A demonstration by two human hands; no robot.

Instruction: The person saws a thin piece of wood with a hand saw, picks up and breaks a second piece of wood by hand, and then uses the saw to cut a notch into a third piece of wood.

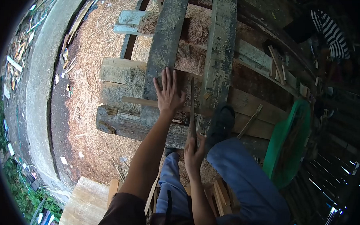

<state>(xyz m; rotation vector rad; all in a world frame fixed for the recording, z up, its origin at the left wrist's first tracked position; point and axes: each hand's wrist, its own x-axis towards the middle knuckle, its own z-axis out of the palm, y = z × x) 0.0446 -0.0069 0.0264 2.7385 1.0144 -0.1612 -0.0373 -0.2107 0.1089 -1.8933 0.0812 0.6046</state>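
My left hand (169, 91) lies with its fingers spread on a dark plank (163, 43). A thin wooden strip (138, 101) runs crosswise beneath the wrist and continues to the right. My right hand (194, 153) is closed around the handle of a handsaw (192, 109). Its narrow blade, seen nearly edge-on, points away from me between two planks and crosses the strip. My right shoe (221, 121) rests on the worn plank (219, 50), close to the strip's right end.
Shavings cover parts of the planks and the ground (91, 108). A green plastic chair (272, 152) stands at right, near a loose stick (250, 121). Another person in a striped top (330, 32) is at upper right. A concrete ledge (41, 78) runs along the left.
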